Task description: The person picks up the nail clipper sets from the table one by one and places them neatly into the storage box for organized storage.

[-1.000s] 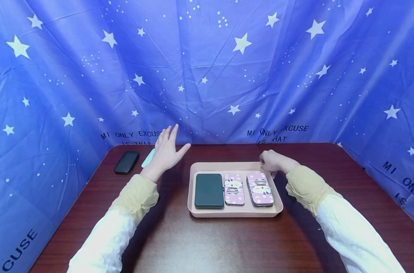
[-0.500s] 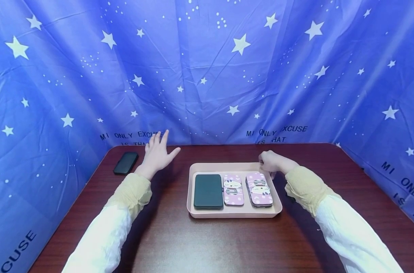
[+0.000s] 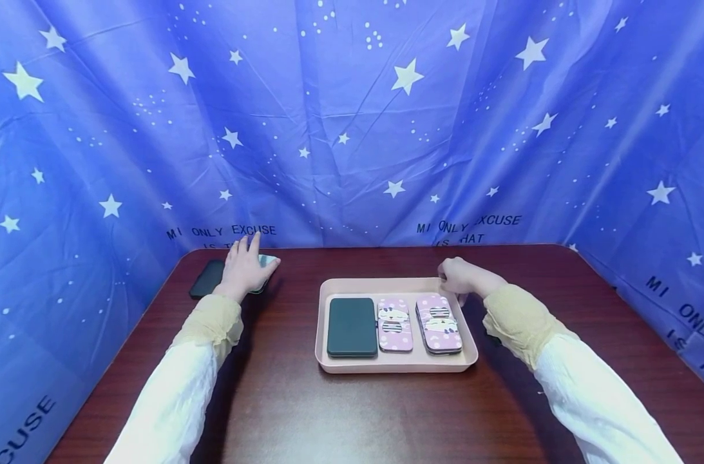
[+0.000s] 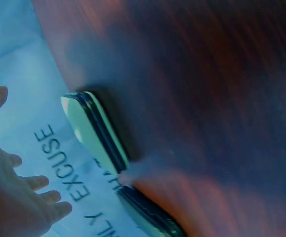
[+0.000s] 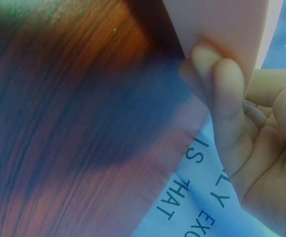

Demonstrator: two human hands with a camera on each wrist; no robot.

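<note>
Right hand [image 3: 466, 276]: pinching tray [image 3: 396, 369] rim, two o'clock. Left hand [image 3: 243, 269]: fingers spread, near mint-green case [image 4: 91, 131], tray's ten o'clock.

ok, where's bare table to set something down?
Bare table between left hand and tray, and on tray's near side. Crowded: far left, black case and mint case; tray, green case and pink cases; its far right corner, right hand.

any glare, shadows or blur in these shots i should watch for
head view: mostly clear, with pale glare on the near part of the table and the white left sleeve nearly washed out; left wrist view: soft and bluish, detail on the pale green case smeared; right wrist view: broad dark shadow beside the right hand, greenish haze top left.
</note>
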